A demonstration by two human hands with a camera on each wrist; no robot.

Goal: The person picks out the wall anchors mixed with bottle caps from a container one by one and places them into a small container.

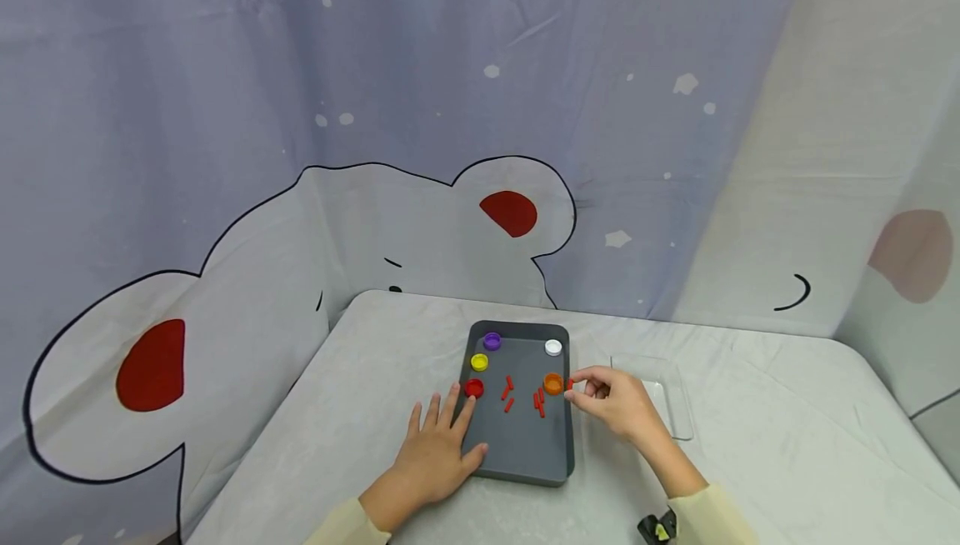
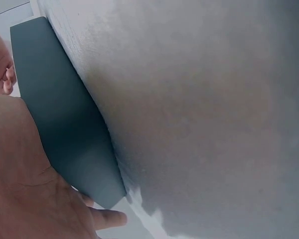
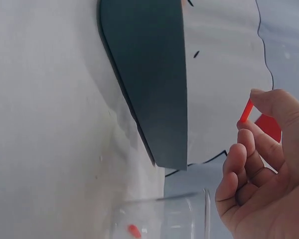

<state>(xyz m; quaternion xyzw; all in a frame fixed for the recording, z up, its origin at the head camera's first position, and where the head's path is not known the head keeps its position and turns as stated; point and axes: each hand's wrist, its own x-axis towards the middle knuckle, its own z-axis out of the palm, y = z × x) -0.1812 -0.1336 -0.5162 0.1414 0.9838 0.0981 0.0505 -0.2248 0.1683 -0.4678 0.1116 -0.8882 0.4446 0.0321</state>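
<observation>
A grey rectangular tray [image 1: 517, 445] lies on the table with several small red sticks [image 1: 509, 405] scattered on its floor. My left hand [image 1: 435, 457] rests flat with spread fingers over the tray's left edge, one fingertip by the red cap [image 1: 474, 388]. Above the right rim, my right hand [image 1: 618, 403] pinches one red stick [image 3: 246, 110] between thumb and forefinger, close to the orange cap [image 1: 552, 383]. Purple [image 1: 492, 341], yellow [image 1: 479, 362] and white [image 1: 553, 347] caps also sit in the tray. The left wrist view shows mainly the tray's outer wall [image 2: 65, 99].
Right of the tray stands a clear plastic box [image 1: 678, 412], partly behind my right hand; a red piece [image 3: 134, 231] shows in it. A small black object [image 1: 657, 527] is by the right sleeve. A printed curtain [image 1: 420, 220] hangs behind the white-covered table [image 1: 780, 437].
</observation>
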